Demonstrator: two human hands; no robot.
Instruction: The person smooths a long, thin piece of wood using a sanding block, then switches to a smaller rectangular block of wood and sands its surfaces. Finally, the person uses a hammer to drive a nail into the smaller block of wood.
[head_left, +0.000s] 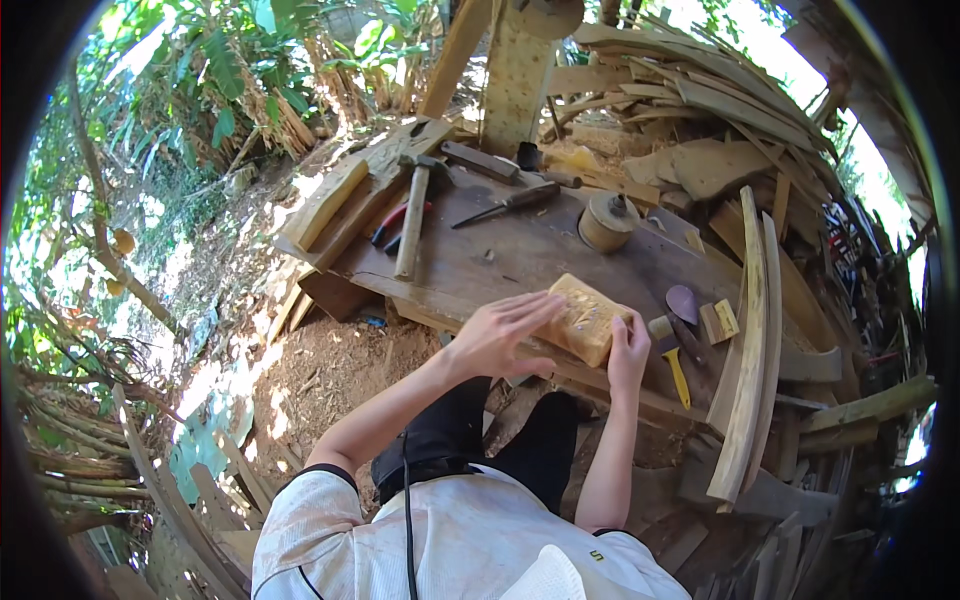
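Near the front edge of the wooden workbench (480, 262) is a light-brown wooden block (592, 322) with rough, carved-looking marks on its upper face. My right hand (628, 352) holds it by its right end, thumb on top and fingers partly hidden. Stretched-out fingers of my left hand (508, 332) lie against the block's left side, the thumb apart from them. A brush (672, 360) with a yellow handle, a purple-grey rounded tool (683, 306) and a small wood piece (718, 321) lie to the right of the block.
A hammer (414, 220), red-handled pliers (392, 222) and a dark pointed tool (508, 204) lie on the bench's far left. Behind the block stands a round wooden pot-like thing (607, 222). Long curved boards (752, 350) lean at the right. Sawdust (345, 390) covers the ground.
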